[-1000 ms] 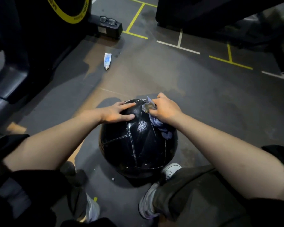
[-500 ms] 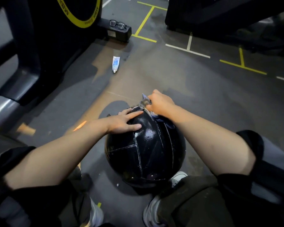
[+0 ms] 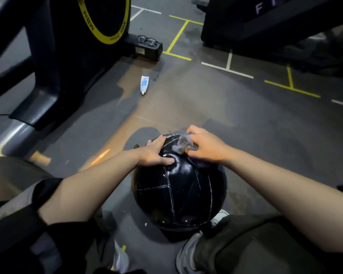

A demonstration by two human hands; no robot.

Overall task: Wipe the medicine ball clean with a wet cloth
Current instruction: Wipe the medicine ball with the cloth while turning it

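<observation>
**Both hands on the medicine ball, cloth bunched at its top**

Nearest the camera, two pale sneakers (image 3: 188, 254) stand on the dark rubber floor (image 3: 265, 135), one on each near side of the medicine ball (image 3: 178, 194), with dark trouser legs above them. The ball itself, black with pale stitched seams and a glossy, wet-looking sheen, sits on the floor between the feet.

On the ball's upper left, the left hand (image 3: 154, 153) lies flat against the surface, fingers spread moderately wide and the thumb stretched along the ball toward its middle; it holds nothing, only presses on the ball. On the ball's top right, the right hand (image 3: 204, 147) has its fingers curled tightly around a crumpled blue-grey cloth (image 3: 183, 144), which it presses against the ball (a fold pokes up beside the thumb, and another trails from under the wrist down the ball's right shoulder). The two hands sit near each other without touching.

Beyond the ball to the left, a small white and blue tube (image 3: 144, 84) lies on the floor, well apart from it. Farther still, a pair of black-framed glasses (image 3: 147, 40) rests on the black base foot of an exercise machine (image 3: 83, 46) with a yellow-ringed wheel. Yellow and white floor lines (image 3: 178, 36) run past the ball's far side, toward another dark machine (image 3: 265, 22).
</observation>
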